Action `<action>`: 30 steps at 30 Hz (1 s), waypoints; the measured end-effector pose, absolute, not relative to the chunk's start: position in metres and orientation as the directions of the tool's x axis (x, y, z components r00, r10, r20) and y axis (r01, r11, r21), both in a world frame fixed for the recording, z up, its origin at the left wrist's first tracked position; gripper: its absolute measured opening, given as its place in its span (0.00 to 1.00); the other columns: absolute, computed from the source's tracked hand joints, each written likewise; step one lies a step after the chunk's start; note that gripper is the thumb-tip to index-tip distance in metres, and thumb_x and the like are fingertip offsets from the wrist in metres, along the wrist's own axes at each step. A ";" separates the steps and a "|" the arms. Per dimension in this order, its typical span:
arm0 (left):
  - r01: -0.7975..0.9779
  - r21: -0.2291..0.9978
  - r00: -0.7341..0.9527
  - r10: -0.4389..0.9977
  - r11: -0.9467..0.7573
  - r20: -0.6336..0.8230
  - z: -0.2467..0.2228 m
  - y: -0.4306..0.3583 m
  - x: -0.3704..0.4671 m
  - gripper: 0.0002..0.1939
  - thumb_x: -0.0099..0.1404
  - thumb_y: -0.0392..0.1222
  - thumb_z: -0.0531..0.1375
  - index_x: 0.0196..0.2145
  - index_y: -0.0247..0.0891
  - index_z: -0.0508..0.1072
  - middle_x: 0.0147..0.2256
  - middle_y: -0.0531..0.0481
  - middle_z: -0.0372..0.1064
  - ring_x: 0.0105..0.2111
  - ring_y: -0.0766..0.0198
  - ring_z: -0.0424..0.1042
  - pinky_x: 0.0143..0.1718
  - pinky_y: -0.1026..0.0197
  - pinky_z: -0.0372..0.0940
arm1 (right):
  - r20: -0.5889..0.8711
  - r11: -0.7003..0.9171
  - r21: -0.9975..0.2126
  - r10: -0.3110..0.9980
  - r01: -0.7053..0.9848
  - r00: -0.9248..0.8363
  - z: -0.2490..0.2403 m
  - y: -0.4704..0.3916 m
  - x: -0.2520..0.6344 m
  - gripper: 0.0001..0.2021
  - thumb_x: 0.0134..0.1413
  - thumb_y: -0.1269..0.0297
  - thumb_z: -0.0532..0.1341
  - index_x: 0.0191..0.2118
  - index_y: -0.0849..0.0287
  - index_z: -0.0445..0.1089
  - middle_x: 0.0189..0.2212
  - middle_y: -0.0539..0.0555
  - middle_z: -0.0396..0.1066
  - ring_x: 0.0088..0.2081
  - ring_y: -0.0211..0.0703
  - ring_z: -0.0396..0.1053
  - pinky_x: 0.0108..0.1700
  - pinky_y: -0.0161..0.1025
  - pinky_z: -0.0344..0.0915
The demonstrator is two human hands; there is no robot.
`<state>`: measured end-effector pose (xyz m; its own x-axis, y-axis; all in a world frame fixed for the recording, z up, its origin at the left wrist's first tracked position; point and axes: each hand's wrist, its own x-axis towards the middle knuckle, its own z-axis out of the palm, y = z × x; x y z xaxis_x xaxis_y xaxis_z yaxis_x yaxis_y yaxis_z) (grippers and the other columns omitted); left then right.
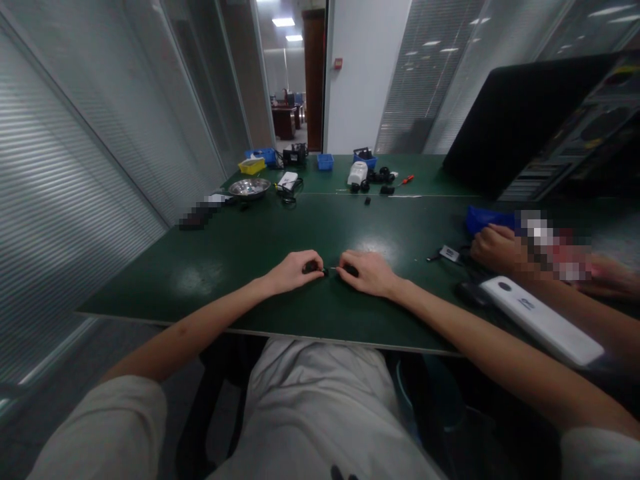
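Observation:
Near the front edge of the green table (280, 233), my two hands face each other a short gap apart. My left hand (296, 272) is curled round a small black part (311, 267), whose end shows past the fingertips. Fingers of my right hand (367, 272) are closed on a dark handle (351, 270). From it a thin metal tip (333, 268) points left toward the black part. Whether the tip touches the part cannot be made out.
Behind are a metal bowl (249, 188), a white box with cables (287, 181), blue bins (325, 161), black parts (384, 175) and a red screwdriver (408, 180). At right lie a co-worker's hands (493, 248), a white device (543, 320) and a large black case (525, 120).

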<state>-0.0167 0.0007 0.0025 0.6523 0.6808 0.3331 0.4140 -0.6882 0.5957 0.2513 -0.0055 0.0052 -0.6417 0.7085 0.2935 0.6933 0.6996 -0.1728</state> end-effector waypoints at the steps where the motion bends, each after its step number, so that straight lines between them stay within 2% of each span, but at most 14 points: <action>1: 0.421 0.590 0.650 0.683 -0.688 0.333 0.003 0.000 -0.016 0.09 0.69 0.43 0.64 0.42 0.35 0.76 0.40 0.46 0.73 0.38 0.61 0.71 0.41 0.61 0.65 | 0.293 0.703 -0.172 0.706 0.690 -0.645 0.005 -0.006 0.251 0.12 0.69 0.55 0.55 0.42 0.56 0.70 0.38 0.53 0.75 0.33 0.41 0.68 0.33 0.38 0.50; 6: 0.459 0.580 0.651 0.699 -0.673 0.296 0.001 0.001 -0.014 0.16 0.69 0.46 0.65 0.51 0.36 0.76 0.36 0.48 0.71 0.33 0.63 0.68 0.36 0.62 0.62 | 0.288 0.711 -0.176 0.699 0.681 -0.654 0.006 -0.008 0.248 0.12 0.69 0.55 0.55 0.41 0.56 0.70 0.37 0.53 0.74 0.32 0.40 0.67 0.33 0.38 0.49; 9: 0.436 0.605 0.663 0.692 -0.666 0.284 0.000 0.003 -0.016 0.15 0.71 0.47 0.62 0.49 0.35 0.78 0.34 0.48 0.70 0.31 0.65 0.67 0.33 0.63 0.61 | 0.281 0.718 -0.176 0.692 0.673 -0.665 0.007 -0.009 0.248 0.12 0.69 0.55 0.55 0.41 0.56 0.70 0.38 0.53 0.74 0.33 0.40 0.68 0.33 0.38 0.49; 19: 0.383 0.644 0.668 0.680 -0.662 0.302 0.002 0.001 -0.016 0.13 0.70 0.47 0.65 0.46 0.34 0.81 0.38 0.45 0.74 0.34 0.63 0.71 0.38 0.63 0.64 | 0.285 0.736 -0.180 0.674 0.652 -0.682 0.005 -0.011 0.246 0.12 0.71 0.55 0.53 0.43 0.56 0.70 0.39 0.53 0.74 0.33 0.40 0.68 0.34 0.38 0.50; 27: 0.345 0.640 0.648 0.668 -0.686 0.367 0.002 0.000 -0.016 0.11 0.71 0.45 0.63 0.45 0.36 0.82 0.42 0.44 0.77 0.42 0.59 0.75 0.47 0.59 0.67 | 0.299 0.742 -0.203 0.668 0.639 -0.681 0.003 -0.010 0.247 0.14 0.72 0.55 0.51 0.44 0.56 0.69 0.38 0.54 0.73 0.33 0.41 0.68 0.34 0.38 0.52; 30: 0.346 0.635 0.640 0.669 -0.691 0.379 0.001 0.000 -0.015 0.11 0.72 0.45 0.63 0.45 0.36 0.81 0.42 0.44 0.77 0.42 0.59 0.75 0.46 0.60 0.67 | 0.298 0.746 -0.222 0.665 0.628 -0.685 0.003 -0.009 0.247 0.14 0.73 0.55 0.51 0.44 0.56 0.68 0.38 0.54 0.73 0.33 0.41 0.68 0.34 0.38 0.52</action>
